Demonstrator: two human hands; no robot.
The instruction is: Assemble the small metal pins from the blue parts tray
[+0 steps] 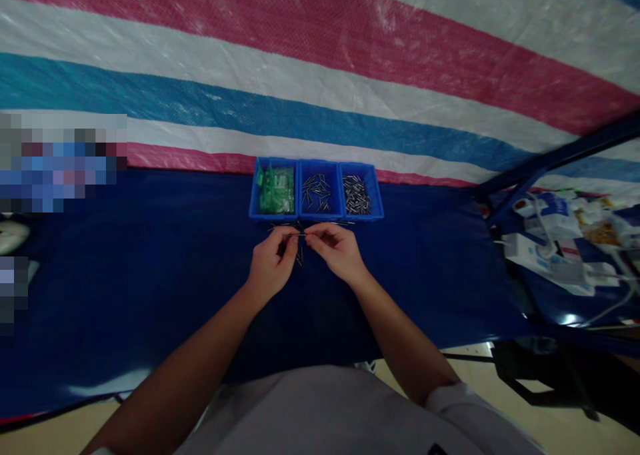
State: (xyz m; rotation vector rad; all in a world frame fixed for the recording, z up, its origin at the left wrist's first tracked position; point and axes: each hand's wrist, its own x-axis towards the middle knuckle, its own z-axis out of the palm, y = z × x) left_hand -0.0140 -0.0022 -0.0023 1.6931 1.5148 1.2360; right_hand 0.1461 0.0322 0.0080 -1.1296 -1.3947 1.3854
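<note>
My left hand (273,263) and my right hand (338,250) meet just in front of the blue bins, fingertips pinched on a thin dark metal rod (301,234) that spans the small gap between them. What kind of part it is stays too small to tell. A few similar rods (300,256) lie on the table below the fingers, and more lie along the bins' front edge, partly hidden by my hands. The middle bin (321,214) contains loose metal rods, and the right bin (363,216) contains many shorter metal pieces. Green-tinted plastic bags (278,190) fill the left bin (274,216).
A dark blue covering (175,275) spreads over the table. Striped plastic sheeting (300,75) hangs behind it. At the right, beyond a dark blue frame post (535,168), sit a white power strip (535,255) and assorted packages. A black chair-like object (565,375) stands at lower right.
</note>
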